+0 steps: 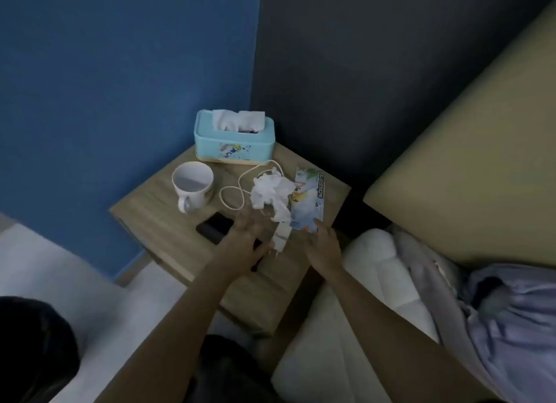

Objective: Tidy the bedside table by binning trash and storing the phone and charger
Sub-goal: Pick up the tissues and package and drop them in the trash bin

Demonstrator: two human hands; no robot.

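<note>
A blue wall [120,71] is met by a dark grey wall [361,56] at a corner. A wooden worktop [156,210] is set there, over pale floor [45,261], beside a tan headboard [481,162] and rumpled bedding [511,312]. Dim lighting is seen.

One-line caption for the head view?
Left hand over the phone, right hand touching the scissors pack, crumpled tissue between them.

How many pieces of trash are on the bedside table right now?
2. A crumpled tissue lies mid-table over the charger cable, by the left hand. A scissors packaging card lies at the right edge, touched by the right hand. More may be hidden underneath.
</note>
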